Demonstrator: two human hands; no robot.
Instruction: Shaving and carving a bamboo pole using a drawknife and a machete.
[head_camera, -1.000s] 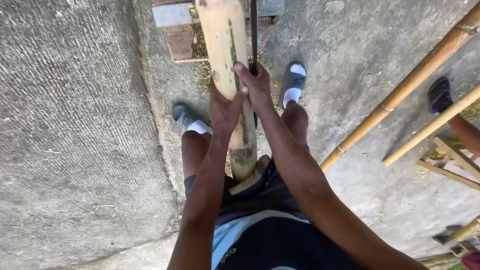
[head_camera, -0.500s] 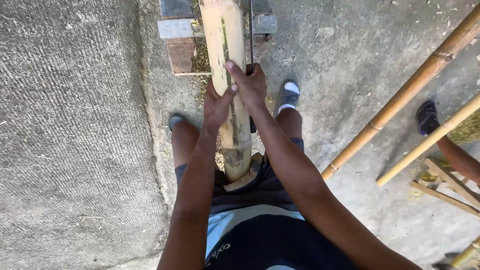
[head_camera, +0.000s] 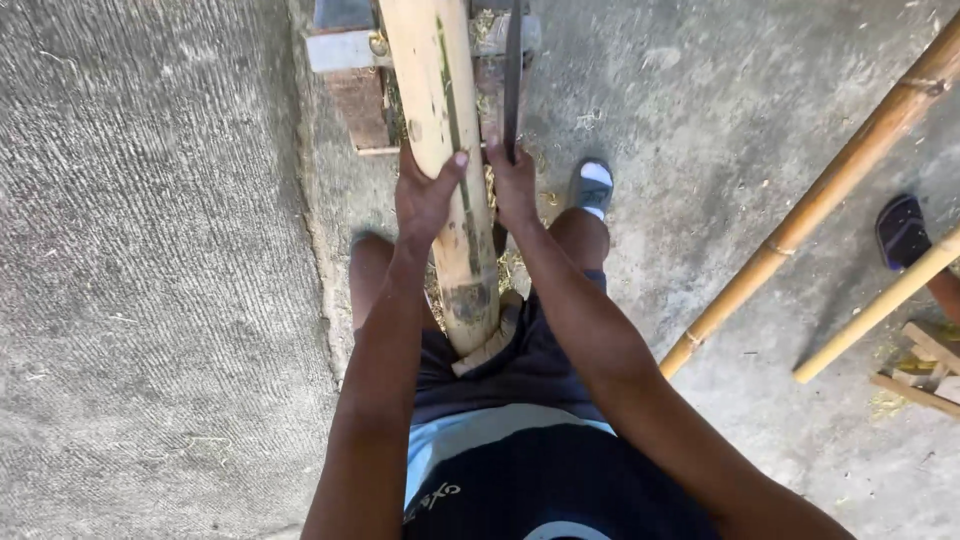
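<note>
A thick pale bamboo pole (head_camera: 440, 130) runs from the top of the view down to my lap, where its cut end rests against my shorts. My left hand (head_camera: 425, 195) wraps over the pole's left side with the thumb across its top. My right hand (head_camera: 512, 180) grips the handle of a dark, narrow blade (head_camera: 513, 70) that stands along the right side of the pole. A wooden and metal block (head_camera: 345, 60) supports the pole near the top.
Two more bamboo poles (head_camera: 820, 200) (head_camera: 880, 305) lie slanted on the concrete at right. Another person's foot in a dark sandal (head_camera: 900, 230) is at the right edge. Wood scraps (head_camera: 925, 365) lie beside it. My right foot (head_camera: 592, 185) wears a grey sandal.
My left hand has shifted from beside the right hand to the pole's left side. The view has tilted, so pole and hands sit a bit higher in the picture.
</note>
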